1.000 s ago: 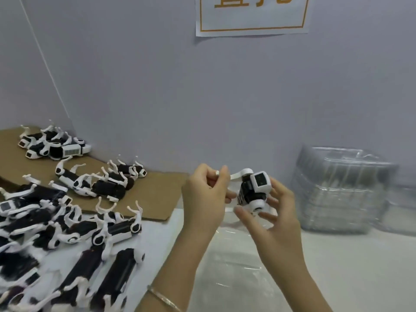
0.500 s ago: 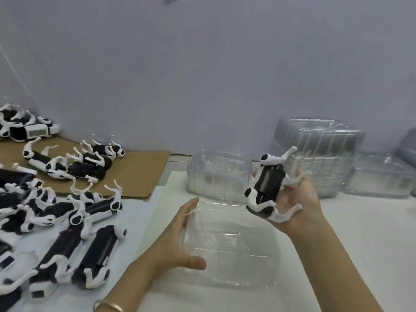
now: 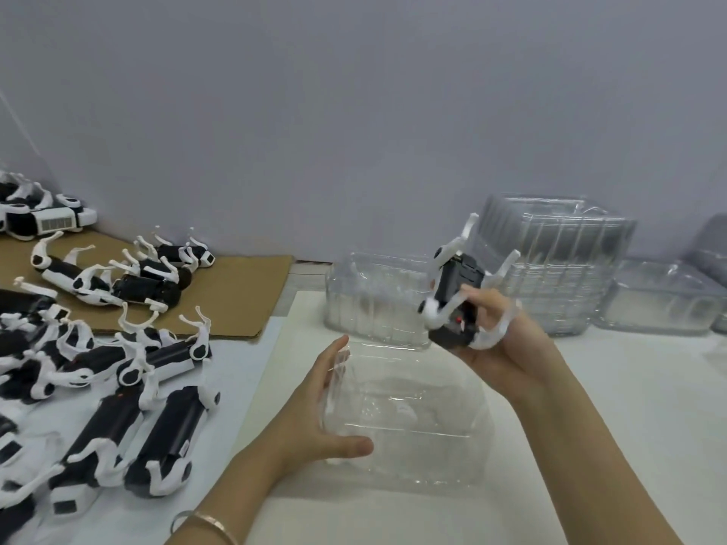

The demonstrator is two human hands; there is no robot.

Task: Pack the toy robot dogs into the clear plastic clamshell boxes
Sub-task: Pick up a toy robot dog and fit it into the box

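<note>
the straight-fingered left grip (image 3: 310,411) is bracing the clear box (image 3: 413,422) at nine o'clock against sliding while the right grip (image 3: 507,348) is clamping a toy dog (image 3: 456,293) above one o'clock.

Black-white toy dog (image 3: 458,304); brown cardboard (image 3: 240,293); clear box (image 3: 409,418).

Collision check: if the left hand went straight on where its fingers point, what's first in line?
Likely the upright clear plastic shell just behind the open clamshell box that the left hand touches; depth is unclear.
</note>
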